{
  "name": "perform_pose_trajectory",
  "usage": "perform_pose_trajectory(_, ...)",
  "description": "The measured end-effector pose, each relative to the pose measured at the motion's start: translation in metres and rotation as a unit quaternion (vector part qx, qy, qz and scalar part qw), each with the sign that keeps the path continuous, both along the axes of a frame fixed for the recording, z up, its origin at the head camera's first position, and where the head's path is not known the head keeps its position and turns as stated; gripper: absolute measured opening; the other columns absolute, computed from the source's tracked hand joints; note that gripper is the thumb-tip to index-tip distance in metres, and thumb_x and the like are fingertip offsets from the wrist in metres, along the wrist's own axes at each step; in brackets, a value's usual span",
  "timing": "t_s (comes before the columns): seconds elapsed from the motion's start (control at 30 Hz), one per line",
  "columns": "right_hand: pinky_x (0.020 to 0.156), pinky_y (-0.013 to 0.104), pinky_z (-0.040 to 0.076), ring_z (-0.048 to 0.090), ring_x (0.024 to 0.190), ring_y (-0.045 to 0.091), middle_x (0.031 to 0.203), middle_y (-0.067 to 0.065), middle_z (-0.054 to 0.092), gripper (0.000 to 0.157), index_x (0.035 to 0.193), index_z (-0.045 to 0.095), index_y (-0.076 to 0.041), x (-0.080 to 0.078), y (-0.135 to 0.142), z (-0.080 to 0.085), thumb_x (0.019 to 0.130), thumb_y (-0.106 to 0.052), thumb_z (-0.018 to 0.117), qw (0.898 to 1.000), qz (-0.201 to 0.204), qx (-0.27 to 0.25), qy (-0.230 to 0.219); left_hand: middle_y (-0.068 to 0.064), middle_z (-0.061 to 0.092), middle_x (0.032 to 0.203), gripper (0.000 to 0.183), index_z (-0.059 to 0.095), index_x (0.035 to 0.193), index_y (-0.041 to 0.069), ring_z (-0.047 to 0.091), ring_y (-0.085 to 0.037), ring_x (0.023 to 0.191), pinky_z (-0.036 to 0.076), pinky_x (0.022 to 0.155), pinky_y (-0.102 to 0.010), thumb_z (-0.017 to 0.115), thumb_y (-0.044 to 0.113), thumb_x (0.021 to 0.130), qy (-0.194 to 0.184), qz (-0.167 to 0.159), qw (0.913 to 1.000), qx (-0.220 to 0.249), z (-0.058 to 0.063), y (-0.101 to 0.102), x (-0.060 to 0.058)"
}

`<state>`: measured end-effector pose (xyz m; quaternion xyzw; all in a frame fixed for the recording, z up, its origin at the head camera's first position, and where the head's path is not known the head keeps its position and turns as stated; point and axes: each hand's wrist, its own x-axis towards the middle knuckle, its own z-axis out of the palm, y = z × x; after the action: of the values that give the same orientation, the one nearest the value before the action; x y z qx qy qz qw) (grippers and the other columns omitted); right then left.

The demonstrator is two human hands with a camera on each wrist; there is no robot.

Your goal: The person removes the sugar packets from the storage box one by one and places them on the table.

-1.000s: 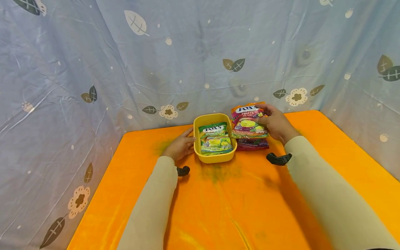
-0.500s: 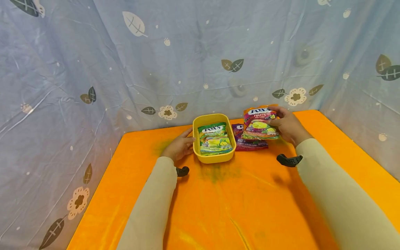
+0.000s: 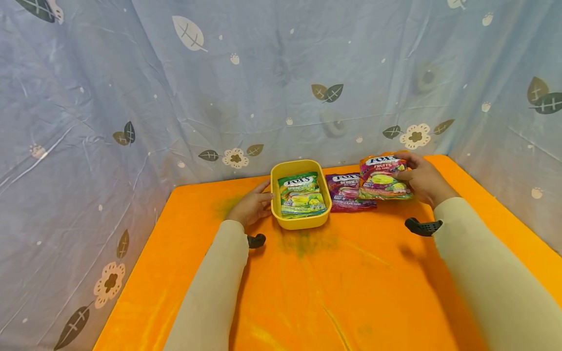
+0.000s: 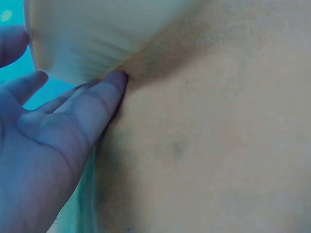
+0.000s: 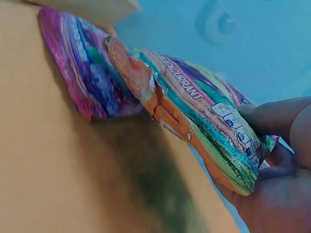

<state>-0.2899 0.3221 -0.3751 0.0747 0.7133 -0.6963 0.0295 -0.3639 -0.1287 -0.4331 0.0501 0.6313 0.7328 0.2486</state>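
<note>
My right hand (image 3: 428, 181) pinches an orange and magenta Fox's Fruits candy bag (image 3: 383, 177) at its right edge. In the right wrist view, the thumb lies on the bag's printed front (image 5: 209, 104), and the bag is lifted at a tilt above the table. Below and left of it lies a purple Fox's Berries candy bag (image 3: 347, 195), partly covered. A yellow bin (image 3: 303, 224) holds a green Fox's Spring Tea candy bag (image 3: 302, 195). My left hand (image 3: 251, 206) touches the bin's left side with extended fingertips, also seen against the bin wall (image 4: 92, 43) in the left wrist view.
An orange cloth (image 3: 303, 292) covers the table. A blue-grey curtain (image 3: 272, 87) with leaf and flower prints rises behind and at both sides, close behind the bin and bags.
My right hand has moved right and slightly down with the Fruits candy bag, uncovering more of the Berries bag. My left hand and the bin have stayed in place.
</note>
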Motion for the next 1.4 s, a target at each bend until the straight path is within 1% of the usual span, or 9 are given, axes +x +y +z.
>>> perform_pose_trajectory(0.13, 0.087, 0.037, 0.05, 0.041, 0.117, 0.032, 0.15, 0.008, 0.019, 0.069, 0.153, 0.024, -0.028, 0.002, 0.007, -0.002, 0.096, -0.008, 0.056, 1.0, 0.01, 0.009, -0.001, -0.003, 0.042, 0.144, 0.065, 0.03, 0.151, 0.031, 0.048, -0.021, 0.124, 0.042, 0.096, -0.047, 0.055, 0.01, 0.095, -0.004, 0.005, 1.0, -0.001, 0.0, -0.001, 0.0)
perform_pose_trajectory(0.37, 0.087, 0.039, 0.05, 0.039, 0.118, 0.034, 0.15, 0.008, 0.017, 0.069, 0.153, 0.022, -0.029, 0.008, 0.021, -0.003, 0.097, -0.007, 0.055, 1.0, 0.018, 0.02, -0.009, -0.01, 0.044, 0.143, 0.066, 0.027, 0.152, 0.03, 0.047, -0.023, 0.125, 0.042, 0.096, -0.048, 0.055, 0.01, 0.095, -0.003, -0.001, 1.0, 0.005, 0.001, -0.001, 0.0)
perform_pose_trajectory(0.47, 0.088, 0.039, 0.049, 0.039, 0.118, 0.035, 0.151, 0.01, 0.016, 0.069, 0.154, 0.021, -0.029, 0.008, 0.026, -0.005, 0.097, -0.009, 0.056, 0.999, 0.024, 0.026, -0.014, -0.008, 0.043, 0.143, 0.066, 0.028, 0.152, 0.031, 0.048, -0.023, 0.124, 0.042, 0.096, -0.047, 0.055, 0.01, 0.095, -0.002, 0.001, 1.0, 0.001, 0.002, 0.0, 0.001)
perform_pose_trajectory(0.63, 0.087, 0.039, 0.05, 0.047, 0.111, 0.031, 0.147, 0.009, 0.021, 0.069, 0.154, 0.02, -0.027, 0.009, 0.035, -0.01, 0.097, -0.009, 0.055, 0.998, 0.031, 0.042, -0.022, -0.009, 0.046, 0.141, 0.065, 0.028, 0.151, 0.031, 0.048, -0.023, 0.124, 0.042, 0.096, -0.046, 0.055, 0.011, 0.096, -0.005, 0.007, 1.0, -0.005, 0.003, 0.0, 0.002)
perform_pose_trajectory(0.8, 0.087, 0.039, 0.05, 0.047, 0.11, 0.033, 0.144, 0.011, 0.023, 0.068, 0.154, 0.019, -0.025, 0.009, 0.041, -0.016, 0.098, -0.01, 0.055, 0.996, 0.032, 0.073, -0.028, -0.009, 0.044, 0.143, 0.065, 0.026, 0.152, 0.029, 0.046, -0.024, 0.126, 0.041, 0.097, -0.047, 0.053, 0.01, 0.096, -0.004, 0.004, 1.0, 0.0, 0.004, 0.0, 0.002)
perform_pose_trajectory(1.07, 0.085, 0.037, 0.051, 0.046, 0.109, 0.032, 0.148, 0.015, 0.019, 0.067, 0.155, 0.016, -0.021, 0.004, 0.044, -0.024, 0.099, -0.009, 0.052, 0.995, 0.04, 0.088, -0.033, -0.009, 0.045, 0.142, 0.064, 0.029, 0.151, 0.031, 0.047, -0.023, 0.125, 0.042, 0.096, -0.046, 0.054, 0.01, 0.096, -0.007, 0.008, 0.9999, -0.003, 0.004, 0.001, 0.002)
perform_pose_trajectory(1.17, 0.085, 0.036, 0.051, 0.043, 0.11, 0.033, 0.15, 0.018, 0.015, 0.067, 0.155, 0.015, -0.02, 0.003, 0.044, -0.027, 0.1, -0.01, 0.05, 0.993, 0.042, 0.106, -0.035, -0.01, 0.046, 0.141, 0.064, 0.028, 0.151, 0.031, 0.047, -0.023, 0.124, 0.042, 0.096, -0.045, 0.053, 0.011, 0.096, -0.005, 0.007, 0.9999, -0.006, 0.004, 0.001, 0.003)
perform_pose_trajectory(1.23, 0.083, 0.035, 0.052, 0.043, 0.11, 0.034, 0.15, 0.02, 0.016, 0.066, 0.155, 0.015, -0.019, 0.003, 0.043, -0.029, 0.1, -0.012, 0.05, 0.99, 0.042, 0.132, -0.034, -0.01, 0.046, 0.141, 0.064, 0.027, 0.152, 0.031, 0.047, -0.023, 0.124, 0.042, 0.096, -0.045, 0.053, 0.011, 0.097, -0.004, 0.005, 1.0, -0.006, 0.005, 0.001, 0.003)
perform_pose_trajectory(1.4, 0.082, 0.037, 0.051, 0.042, 0.112, 0.039, 0.147, 0.025, 0.019, 0.065, 0.154, 0.014, -0.013, 0.002, 0.039, -0.032, 0.1, -0.016, 0.05, 0.976, 0.041, 0.211, -0.031, -0.009, 0.046, 0.141, 0.064, 0.027, 0.152, 0.03, 0.049, -0.023, 0.122, 0.042, 0.096, -0.046, 0.053, 0.01, 0.096, -0.005, 0.004, 1.0, -0.007, 0.004, 0.002, 0.001)
